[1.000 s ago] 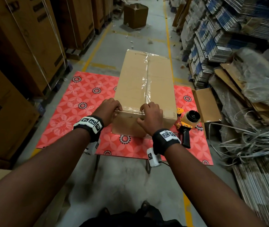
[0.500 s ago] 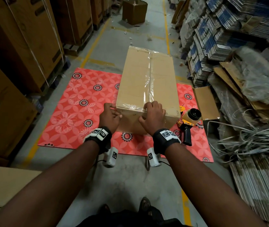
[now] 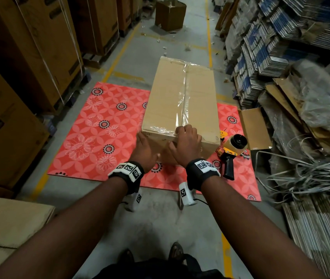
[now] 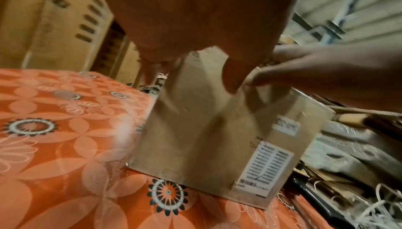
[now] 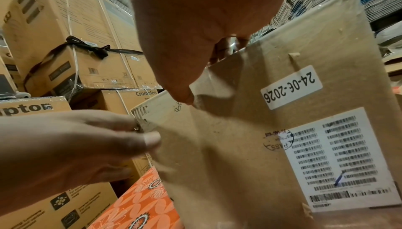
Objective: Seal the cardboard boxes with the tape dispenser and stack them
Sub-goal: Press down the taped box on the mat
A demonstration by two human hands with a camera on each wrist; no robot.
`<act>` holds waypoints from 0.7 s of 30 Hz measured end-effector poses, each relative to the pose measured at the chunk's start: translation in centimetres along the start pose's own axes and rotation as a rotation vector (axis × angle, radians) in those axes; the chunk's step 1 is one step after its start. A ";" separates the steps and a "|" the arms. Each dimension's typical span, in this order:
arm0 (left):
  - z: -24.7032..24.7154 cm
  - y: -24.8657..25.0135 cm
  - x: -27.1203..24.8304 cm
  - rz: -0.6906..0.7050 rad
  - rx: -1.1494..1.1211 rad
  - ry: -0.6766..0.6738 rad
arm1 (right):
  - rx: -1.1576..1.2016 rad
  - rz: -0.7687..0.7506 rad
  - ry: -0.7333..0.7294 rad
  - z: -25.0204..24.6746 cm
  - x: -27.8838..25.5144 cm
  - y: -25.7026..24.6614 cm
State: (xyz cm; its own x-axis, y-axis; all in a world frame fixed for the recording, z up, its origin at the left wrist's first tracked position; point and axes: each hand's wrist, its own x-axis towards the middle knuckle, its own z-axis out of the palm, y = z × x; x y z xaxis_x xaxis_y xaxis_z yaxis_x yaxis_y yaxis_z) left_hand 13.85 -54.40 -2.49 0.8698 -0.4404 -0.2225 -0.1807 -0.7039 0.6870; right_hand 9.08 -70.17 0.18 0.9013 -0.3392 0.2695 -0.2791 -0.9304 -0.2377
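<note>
A long cardboard box [image 3: 180, 97] lies on a red floral table [image 3: 99, 137], with clear tape [image 3: 184, 97] along its top seam and down the near end. My left hand [image 3: 143, 141] lies with fairly straight fingers against the box's near-left corner; the right wrist view shows the left hand [image 5: 141, 131] there with its thumb on the near face. My right hand [image 3: 184, 135] hooks its fingers over the top near edge, and its thumb [image 5: 185, 98] presses the tape on the near face [image 5: 250, 146]. The yellow tape dispenser [image 3: 232, 152] lies on the table right of the box, untouched.
Tall strapped cartons [image 3: 29, 57] line the left. Stacks of flattened cardboard [image 3: 260, 47], a loose flat piece [image 3: 254, 127] and tangled strapping [image 3: 310, 174] crowd the right. An open box [image 3: 170, 15] stands down the aisle. Another cardboard surface [image 3: 9, 224] is at lower left.
My left hand has slid from the top near edge down to the near-left corner and uncurled its fingers. The right hand stays on the taped edge. The box has not moved.
</note>
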 end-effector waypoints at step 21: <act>0.6 1.2 -2.3 -0.006 0.341 0.166 | 0.089 -0.152 -0.074 -0.7 -1.5 2.1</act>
State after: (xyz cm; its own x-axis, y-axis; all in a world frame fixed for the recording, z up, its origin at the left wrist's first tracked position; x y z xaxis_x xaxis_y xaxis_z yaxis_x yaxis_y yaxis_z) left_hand 11.38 -54.56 -1.52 0.9290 -0.3587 -0.0916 -0.2931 -0.8638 0.4097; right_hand 6.92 -71.70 -0.08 0.9537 -0.1814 0.2398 -0.1104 -0.9531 -0.2820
